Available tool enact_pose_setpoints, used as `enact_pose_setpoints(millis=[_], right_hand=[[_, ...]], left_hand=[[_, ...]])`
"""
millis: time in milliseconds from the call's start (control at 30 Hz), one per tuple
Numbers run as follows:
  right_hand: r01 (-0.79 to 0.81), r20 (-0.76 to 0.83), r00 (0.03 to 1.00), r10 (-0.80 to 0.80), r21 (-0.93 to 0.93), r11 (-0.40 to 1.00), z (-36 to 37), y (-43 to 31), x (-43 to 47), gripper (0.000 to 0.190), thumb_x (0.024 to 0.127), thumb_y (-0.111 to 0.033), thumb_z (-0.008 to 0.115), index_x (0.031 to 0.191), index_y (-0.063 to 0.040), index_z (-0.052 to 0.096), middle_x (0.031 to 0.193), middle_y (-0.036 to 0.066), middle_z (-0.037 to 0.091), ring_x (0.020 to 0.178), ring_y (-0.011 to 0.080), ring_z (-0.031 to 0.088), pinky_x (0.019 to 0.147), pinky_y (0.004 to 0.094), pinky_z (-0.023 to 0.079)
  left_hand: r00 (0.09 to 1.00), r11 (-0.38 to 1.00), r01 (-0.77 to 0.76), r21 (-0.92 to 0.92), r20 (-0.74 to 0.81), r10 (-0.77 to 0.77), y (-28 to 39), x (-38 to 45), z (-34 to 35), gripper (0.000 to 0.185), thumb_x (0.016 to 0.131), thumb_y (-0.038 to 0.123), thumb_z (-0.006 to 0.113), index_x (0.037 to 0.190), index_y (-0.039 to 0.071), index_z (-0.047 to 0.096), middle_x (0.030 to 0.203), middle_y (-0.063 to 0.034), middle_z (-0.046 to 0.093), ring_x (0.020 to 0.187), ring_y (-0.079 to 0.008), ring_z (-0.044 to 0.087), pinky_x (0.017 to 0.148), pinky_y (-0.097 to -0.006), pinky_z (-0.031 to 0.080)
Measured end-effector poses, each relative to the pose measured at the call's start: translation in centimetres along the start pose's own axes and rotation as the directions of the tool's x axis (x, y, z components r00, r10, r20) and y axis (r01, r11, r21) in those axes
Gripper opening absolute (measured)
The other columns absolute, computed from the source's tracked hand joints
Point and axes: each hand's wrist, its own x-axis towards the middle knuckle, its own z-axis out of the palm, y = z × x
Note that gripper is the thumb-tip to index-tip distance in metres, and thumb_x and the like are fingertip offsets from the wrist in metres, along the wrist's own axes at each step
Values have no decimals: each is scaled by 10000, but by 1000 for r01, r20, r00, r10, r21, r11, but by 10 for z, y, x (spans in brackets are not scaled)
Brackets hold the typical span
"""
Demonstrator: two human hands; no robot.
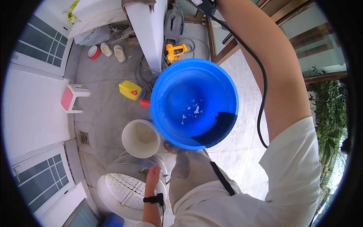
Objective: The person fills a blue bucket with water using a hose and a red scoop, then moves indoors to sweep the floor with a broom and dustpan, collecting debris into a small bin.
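My left hand [153, 173], wearing a black wrist strap [153, 199], hangs with curled fingers over a large metal pot [129, 161]. A handle [144, 169] of the pot lies beside the fingers; whether they touch it I cannot tell. Leaning by the pot is a round white perforated piece [124, 184]. My right arm [272, 56] is raised, and its hand is beyond the top edge of the view. Before me is a big blue plastic tub [184, 98], with light glints at its bottom and a dark shadow on its near right side. A white bucket [140, 139] stands left of it.
A yellow jug [132, 90] and a red object [145, 103] lie left of the tub. Behind are a yellow spray gun [174, 52], grey hose [190, 45] and a white pillar [144, 31]. Further left are a stool [73, 98] and clogs [119, 54].
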Motion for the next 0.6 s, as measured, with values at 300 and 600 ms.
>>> enact_pose_setpoints(millis=[300, 600], right_hand=[[-212, -350, 935, 55, -427, 879, -27, 167, -247, 567, 1071, -485, 503, 1439, -55, 549, 1241, 122, 684, 1005, 201, 687, 826, 328, 578], [-624, -724, 498, 478, 83, 777, -86, 394, -552, 344, 1038, -252, 595, 1306, -40, 634, 1037, 63, 718, 885, 127, 673, 779, 299, 552]], left_hand=[[995, 995, 100, -13, -7, -100, -15, 1, -1, 300, 978, 223, 666, 1182, 3, 652, 1060, -105, 716, 1003, -193, 672, 904, -323, 520], [917, 920, 386, -75, 139, -373, 69, 23, 51, 359, 1042, 320, 578, 1288, 58, 576, 1114, -93, 720, 1024, -188, 687, 834, -321, 527]])
